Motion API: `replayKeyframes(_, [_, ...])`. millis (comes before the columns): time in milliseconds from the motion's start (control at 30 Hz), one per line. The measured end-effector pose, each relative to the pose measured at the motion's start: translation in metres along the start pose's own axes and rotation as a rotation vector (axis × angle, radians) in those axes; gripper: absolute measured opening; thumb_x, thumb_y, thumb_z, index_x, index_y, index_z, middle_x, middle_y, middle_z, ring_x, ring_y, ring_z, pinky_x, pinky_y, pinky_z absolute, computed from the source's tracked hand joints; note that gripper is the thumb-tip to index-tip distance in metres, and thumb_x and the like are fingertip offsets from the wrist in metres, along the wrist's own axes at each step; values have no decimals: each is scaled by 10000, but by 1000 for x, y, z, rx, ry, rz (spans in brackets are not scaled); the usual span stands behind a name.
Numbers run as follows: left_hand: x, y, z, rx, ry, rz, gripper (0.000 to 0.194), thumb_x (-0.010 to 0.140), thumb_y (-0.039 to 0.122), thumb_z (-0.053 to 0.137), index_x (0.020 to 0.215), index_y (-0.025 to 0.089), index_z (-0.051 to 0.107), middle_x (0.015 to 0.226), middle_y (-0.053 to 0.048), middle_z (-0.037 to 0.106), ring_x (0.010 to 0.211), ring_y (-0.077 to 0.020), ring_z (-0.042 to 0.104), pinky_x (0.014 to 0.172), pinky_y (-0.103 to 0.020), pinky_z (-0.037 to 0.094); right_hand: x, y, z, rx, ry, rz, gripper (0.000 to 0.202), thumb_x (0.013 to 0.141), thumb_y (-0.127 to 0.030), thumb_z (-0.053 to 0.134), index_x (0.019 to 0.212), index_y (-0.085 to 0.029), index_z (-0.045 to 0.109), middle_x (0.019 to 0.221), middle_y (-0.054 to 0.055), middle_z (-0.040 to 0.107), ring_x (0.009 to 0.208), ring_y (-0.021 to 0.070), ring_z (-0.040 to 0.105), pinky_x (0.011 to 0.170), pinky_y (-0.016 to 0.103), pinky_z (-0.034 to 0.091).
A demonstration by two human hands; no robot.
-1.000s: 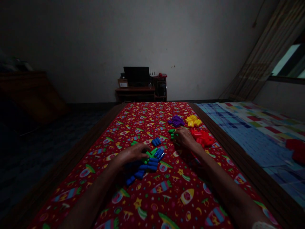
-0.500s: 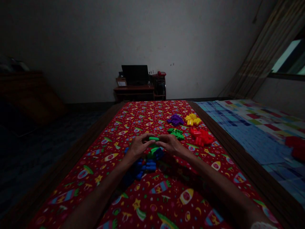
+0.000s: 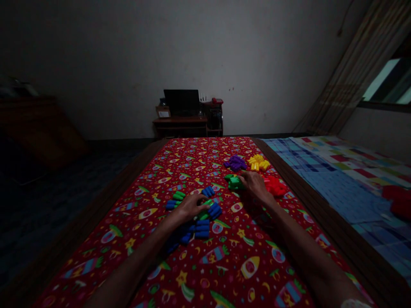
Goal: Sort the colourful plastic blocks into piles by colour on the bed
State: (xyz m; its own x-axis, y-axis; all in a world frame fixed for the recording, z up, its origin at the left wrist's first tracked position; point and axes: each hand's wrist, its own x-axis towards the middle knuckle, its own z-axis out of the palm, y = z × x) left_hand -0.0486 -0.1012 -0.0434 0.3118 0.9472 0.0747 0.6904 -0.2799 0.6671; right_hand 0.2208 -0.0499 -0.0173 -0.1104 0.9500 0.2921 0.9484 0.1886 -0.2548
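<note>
Left hand (image 3: 191, 208) curled at green blocks (image 3: 208, 202), centre, grip unclear | right hand (image 3: 256, 185) over green pile (image 3: 234, 183), grip unclear | purple pile (image 3: 235, 163), yellow pile (image 3: 257, 163) apart, likely by colour

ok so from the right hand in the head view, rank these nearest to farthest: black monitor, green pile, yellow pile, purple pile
From the right hand:
1. green pile, at its fingertips, on the left
2. yellow pile and purple pile, beyond the hand; too close to call
3. black monitor, far off, on the desk
</note>
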Motion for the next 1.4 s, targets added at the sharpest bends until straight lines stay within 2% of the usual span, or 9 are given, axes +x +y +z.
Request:
replayKeyframes(133, [4,-3,-6,-125,-17,-42,273,634,416,654,758,185,729,602,5,638,582,-166,584,516,-238,437,-2,-11,-7,167,63,-102,340,923,-314,444,845,-146,729,779,91,713,703,174,630,601,243,353])
replayKeyframes(267, [7,2,-12,-235,169,-30,291,595,397,678,779,173,705,769,-24,696,746,-206,646,678,-297,523,-14,-40,-7,528,-68,-336,313,914,-347,483,964,-162,730,822,62,725,728,167,640,640,228,413])
replayKeyframes(433, [4,19,-5,-325,182,47,286,657,386,667,867,193,676,899,-50,717,858,-220,667,802,-345,533,-31,-69,4,629,-185,-473,259,889,-289,541,1053,-175,706,830,49,721,664,129,605,605,205,392])
replayKeyframes(567, [0,24,4,-297,170,12,452,643,367,698,1052,192,620,919,-43,713,887,-232,671,774,-345,537,-28,-69,7,648,-125,-426,207,880,-218,521,876,-145,715,718,16,680,621,103,561,576,188,354])
replayKeyframes(767, [-1,19,2,-200,128,-78,414,681,418,657,1030,195,667,812,-25,725,723,-228,677,634,-309,527,-13,-51,4,561,-1,-302,234,899,-255,494,860,-150,700,743,23,673,654,122,567,611,207,375])
replayKeyframes(1000, [4,13,-4,-146,159,21,385,786,470,527,987,191,701,993,-60,741,932,-257,673,832,-348,525,1,-28,22,54,101,-146,238,903,-278,529,965,-129,704,952,125,652,901,207,577,772,279,392])
replayKeyframes(1200, [3,12,-7,-108,170,87,423,807,394,479,1107,160,663,1106,-118,696,1038,-267,635,924,-400,491,4,-26,28,160,214,-187,234,895,-262,529,961,-121,703,897,116,662,834,196,584,739,277,400])
replayKeyframes(1267, [2,13,-7,-147,191,84,402,790,375,513,1107,172,653,1045,-111,701,988,-258,649,890,-398,508,1,-34,19,324,179,-238,258,911,-273,497,937,-134,714,856,92,677,774,176,592,704,259,402])
replayKeyframes(1400, [2,20,-6,-374,175,-33,457,769,399,561,1169,180,564,877,-51,691,726,-208,685,682,-352,562,-12,-62,4,606,-119,-445,270,915,-321,506,990,-169,717,797,35,698,693,140,596,623,213,382])
